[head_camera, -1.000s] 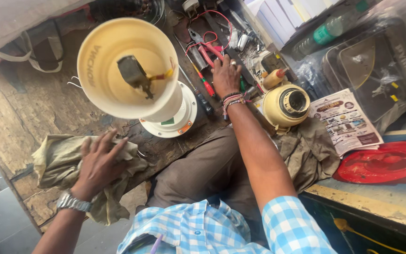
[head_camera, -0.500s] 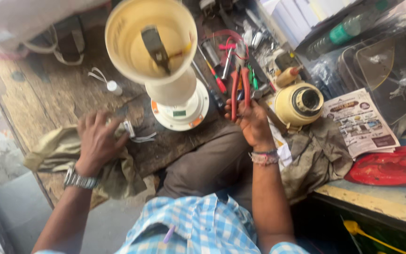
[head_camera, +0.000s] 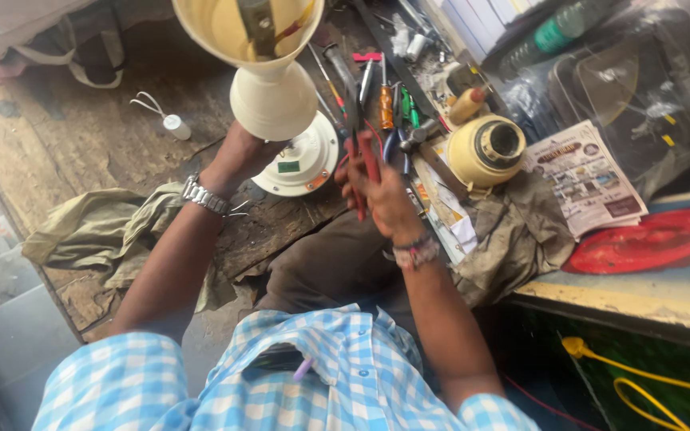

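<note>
Left hand (head_camera: 241,156) cupped on lower neck of cream funnel-shaped housing (head_camera: 269,76), grip closed around its base; wristwatch (head_camera: 204,196) on that wrist. Housing upright, wide mouth up, dark metal piece and yellow-red wires visible inside. Sits on round white base plate (head_camera: 301,164), touching it, on worn wooden desk (head_camera: 81,112).

Right hand (head_camera: 381,191) just right of base plate, grip closed on red-handled pliers (head_camera: 358,156); handles run through fist, nose pointing away toward top of frame. Beaded bracelet (head_camera: 414,251) on that wrist.

Farther right of base plate: row of screwdrivers (head_camera: 386,96) with orange, red and green handles, lying flat. Beyond those, cream round motor casing (head_camera: 485,152) with dark centre hole, on grey rag (head_camera: 513,235). Printed leaflet (head_camera: 592,187) right of casing, red round lid (head_camera: 648,239) below leaflet, clear plastic cover (head_camera: 632,88) above it. Green-capped bottle (head_camera: 549,36) top right of housing.

Left of base plate: small white cap with looped wire (head_camera: 171,121), well apart. Olive cloth (head_camera: 113,231) below left, under left forearm. Blue-white check shirt (head_camera: 313,375) at bottom. Yellow cable (head_camera: 640,387) bottom right.
</note>
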